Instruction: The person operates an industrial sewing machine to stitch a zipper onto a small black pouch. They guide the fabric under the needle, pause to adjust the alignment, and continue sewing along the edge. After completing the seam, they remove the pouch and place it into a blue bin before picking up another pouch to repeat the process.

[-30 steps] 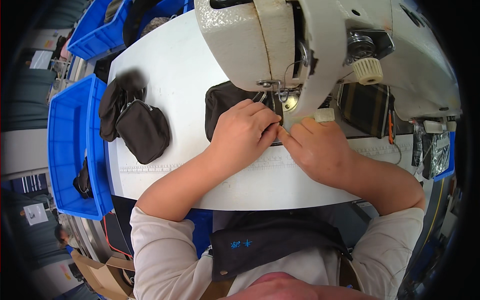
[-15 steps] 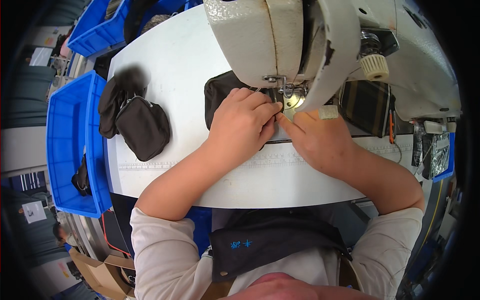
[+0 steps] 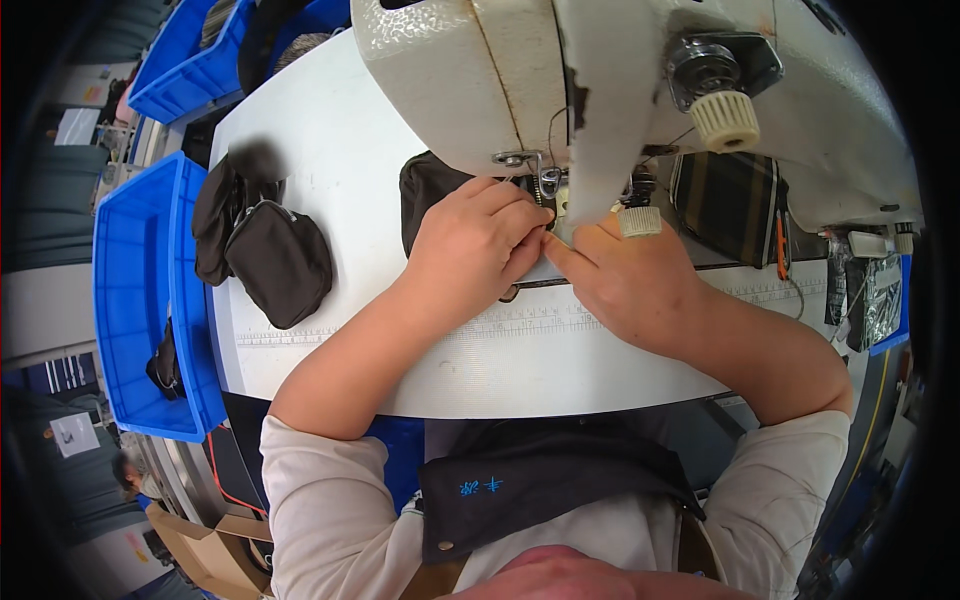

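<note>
A dark fabric pouch (image 3: 423, 195) with a zipper lies at the sewing machine's (image 3: 470, 75) presser foot (image 3: 548, 183). My left hand (image 3: 470, 238) is on top of it, fingers bent and pinching its edge close to the foot. From the other side my right hand (image 3: 630, 285) closes in, its foremost fingertip meeting the left fingers at that same edge. Part of the right fingers is hidden behind the machine head. Below my left palm a small piece of dark edging pokes out.
Several finished-looking dark pouches (image 3: 280, 262) lie on the white table (image 3: 340, 130) at left. Beside them stands a blue bin (image 3: 135, 290) with a dark item inside. A striped dark panel (image 3: 725, 210) and an orange-handled tool (image 3: 783, 245) are right of the machine. A ruler strip (image 3: 560, 322) crosses the front.
The view has shifted slightly, so the machine head looks larger and further left. Both hands keep their grip at the pouch's edge, with only slight movement.
</note>
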The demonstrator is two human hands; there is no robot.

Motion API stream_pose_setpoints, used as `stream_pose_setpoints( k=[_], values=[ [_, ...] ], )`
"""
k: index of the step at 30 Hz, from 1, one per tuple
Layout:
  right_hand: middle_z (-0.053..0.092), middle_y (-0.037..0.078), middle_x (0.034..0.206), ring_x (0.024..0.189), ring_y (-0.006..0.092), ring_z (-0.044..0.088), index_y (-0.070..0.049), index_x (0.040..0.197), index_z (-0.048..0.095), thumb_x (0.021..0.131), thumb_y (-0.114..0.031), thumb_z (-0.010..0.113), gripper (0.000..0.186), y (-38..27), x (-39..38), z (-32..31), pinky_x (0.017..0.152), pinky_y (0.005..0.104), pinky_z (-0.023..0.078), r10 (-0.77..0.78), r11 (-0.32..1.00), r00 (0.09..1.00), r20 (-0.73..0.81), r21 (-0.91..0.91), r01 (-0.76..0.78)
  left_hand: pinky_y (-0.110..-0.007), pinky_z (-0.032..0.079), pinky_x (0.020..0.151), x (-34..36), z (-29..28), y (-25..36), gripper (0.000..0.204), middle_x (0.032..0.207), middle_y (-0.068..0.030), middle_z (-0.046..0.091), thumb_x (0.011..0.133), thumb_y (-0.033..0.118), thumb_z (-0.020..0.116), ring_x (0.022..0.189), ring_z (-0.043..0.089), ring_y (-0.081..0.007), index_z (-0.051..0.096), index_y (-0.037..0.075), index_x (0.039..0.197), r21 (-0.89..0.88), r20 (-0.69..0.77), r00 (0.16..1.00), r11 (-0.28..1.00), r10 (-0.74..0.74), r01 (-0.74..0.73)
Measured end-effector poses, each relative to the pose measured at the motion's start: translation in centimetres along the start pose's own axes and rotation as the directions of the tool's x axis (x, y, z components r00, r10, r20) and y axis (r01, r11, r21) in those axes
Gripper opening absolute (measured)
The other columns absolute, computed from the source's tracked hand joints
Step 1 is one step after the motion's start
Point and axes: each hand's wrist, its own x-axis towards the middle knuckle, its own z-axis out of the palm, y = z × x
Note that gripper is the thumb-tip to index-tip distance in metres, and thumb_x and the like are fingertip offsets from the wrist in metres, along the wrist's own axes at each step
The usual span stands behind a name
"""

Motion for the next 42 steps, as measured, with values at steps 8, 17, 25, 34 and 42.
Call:
stream_pose_setpoints(
  k=[8, 17, 25, 34, 42],
  values=[
    [0.063, 0.002, 0.078, 0.074, 0.0210, 0.065, -0.003, 0.110, 0.073, 0.077, -0.010, 0.069, 0.034, -0.2, 0.3, -0.5, 0.073, 0.0370, 0.044, 0.021, 1.000, 0.998, 0.063, -0.008, -0.020, -0.037, 0.056, 0.073, -0.3, 0.0, 0.2, 0.020, 0.091, -0.0057, 0.070, 0.081, 0.009, 0.079, 0.084, 0.066, -0.0268, 0.078, 0.006, 0.101, 0.024, 0.017, 1.000, 1.000, -0.021, 0.020],
    [0.066, 0.004, 0.087, 0.083, 0.0232, 0.066, -0.003, 0.112, 0.071, 0.076, -0.008, 0.071, 0.037, 0.2, 0.8, -0.1, 0.077, 0.0387, 0.050, 0.033, 0.988, 0.999, 0.027, -0.149, -0.029, -0.037, 0.057, 0.079, 0.3, 0.3, -0.1, 0.018, 0.094, -0.0060, 0.070, 0.085, 0.012, 0.076, 0.093, 0.067, -0.0271, 0.077, 0.004, 0.101, 0.111, 0.003, 0.998, 0.992, -0.068, 0.068],
    [0.071, 0.005, 0.098, 0.087, 0.0238, 0.068, -0.003, 0.114, 0.072, 0.076, -0.009, 0.074, 0.039, 0.6, 0.7, 0.0, 0.079, 0.0389, 0.050, 0.051, 0.994, 0.999, 0.004, -0.092, -0.050, -0.041, 0.057, 0.084, 0.8, -0.8, -0.3, 0.018, 0.099, -0.0133, 0.076, 0.090, 0.009, 0.068, 0.095, 0.070, -0.0324, 0.077, 0.004, 0.106, -0.188, 0.073, 0.967, 0.949, -0.242, 0.252],
    [0.068, 0.008, 0.109, 0.083, 0.0251, 0.064, 0.000, 0.115, 0.074, 0.078, -0.006, 0.073, 0.038, 0.5, 0.8, 0.2, 0.078, 0.0362, 0.049, 0.023, 0.993, 0.998, -0.064, -0.111, -0.030, -0.042, 0.055, 0.082, 0.3, -0.1, -0.7, 0.014, 0.102, -0.0154, 0.074, 0.095, 0.011, 0.068, 0.091, 0.071, -0.0360, 0.075, 0.007, 0.106, -0.377, 0.114, 0.896, 0.816, -0.429, 0.438],
    [0.065, 0.006, 0.100, 0.087, 0.0245, 0.064, -0.003, 0.101, 0.074, 0.076, -0.006, 0.071, 0.025, 1.0, 0.9, 1.2, 0.076, 0.0370, 0.047, 0.028, 0.997, 0.995, -0.099, -0.062, -0.034, -0.049, 0.049, 0.099, -0.4, -0.4, 0.6, 0.012, 0.107, -0.0005, 0.072, 0.084, 0.011, 0.072, 0.103, 0.067, -0.0238, 0.072, 0.015, 0.096, 0.202, -0.098, 0.992, 0.977, 0.083, -0.062]
  ],
)
